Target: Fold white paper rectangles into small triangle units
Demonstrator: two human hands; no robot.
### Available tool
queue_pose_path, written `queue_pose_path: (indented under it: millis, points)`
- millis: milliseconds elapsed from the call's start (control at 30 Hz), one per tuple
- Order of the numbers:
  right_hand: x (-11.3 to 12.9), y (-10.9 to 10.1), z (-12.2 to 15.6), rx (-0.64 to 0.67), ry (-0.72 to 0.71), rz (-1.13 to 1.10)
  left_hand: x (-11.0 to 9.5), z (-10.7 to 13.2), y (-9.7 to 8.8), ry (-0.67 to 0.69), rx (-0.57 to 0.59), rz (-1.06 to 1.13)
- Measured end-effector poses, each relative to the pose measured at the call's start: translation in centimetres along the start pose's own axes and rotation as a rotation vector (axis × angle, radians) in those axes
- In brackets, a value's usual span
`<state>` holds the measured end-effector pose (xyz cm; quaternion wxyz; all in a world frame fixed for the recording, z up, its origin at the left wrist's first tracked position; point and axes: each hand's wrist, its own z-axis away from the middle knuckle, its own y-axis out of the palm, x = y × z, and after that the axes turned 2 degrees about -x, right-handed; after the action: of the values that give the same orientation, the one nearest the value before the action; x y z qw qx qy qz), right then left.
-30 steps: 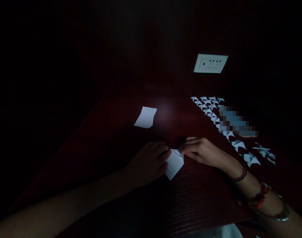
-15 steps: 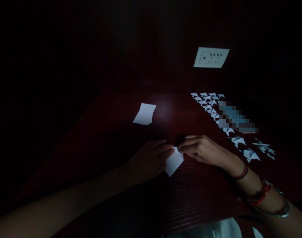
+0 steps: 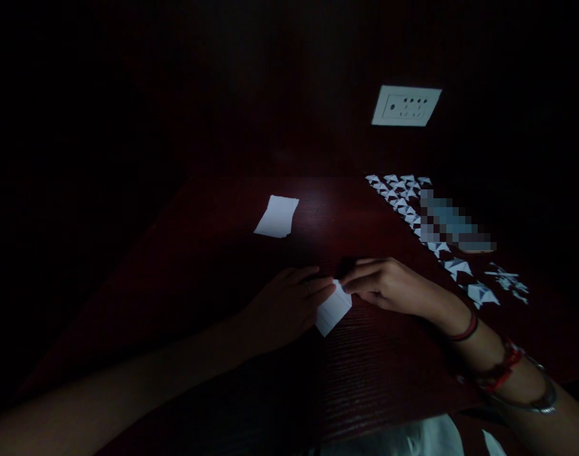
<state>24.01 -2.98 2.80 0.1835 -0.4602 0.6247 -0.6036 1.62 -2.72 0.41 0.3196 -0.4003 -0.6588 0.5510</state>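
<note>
A small white paper slip (image 3: 332,311) lies on the dark red wooden table (image 3: 365,380) in front of me. My left hand (image 3: 284,308) rests on its left edge, fingers together and pressing it down. My right hand (image 3: 389,284) meets it from the right, fingertips pinched on the slip's upper corner. Both hands touch the same slip. The scene is very dim.
A small stack of white paper slips (image 3: 276,216) lies farther back at centre. Several folded white paper triangles (image 3: 403,202) run in rows along the right side, with more folded pieces (image 3: 505,282) nearer. A white wall socket (image 3: 405,106) sits on the back panel.
Both hands have stayed on the slip, with the fingers drawn slightly closer together over its upper corner. The view has tilted down a little.
</note>
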Motion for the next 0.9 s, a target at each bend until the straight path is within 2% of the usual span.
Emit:
queue_pose_path:
  millis: [233,400,900]
  points:
    - [-0.19,0.06,-0.04,-0.020,0.054,-0.077,0.12,0.12,0.11,-0.008,0.026,0.052]
    - [-0.46,0.08,-0.16,-0.059,0.099,-0.013,0.12,0.12,0.13,-0.012,0.012,0.051]
    - [0.41,0.61,-0.68,0.015,0.131,0.173,0.02,0.05,-0.15,-0.017,0.014,0.062]
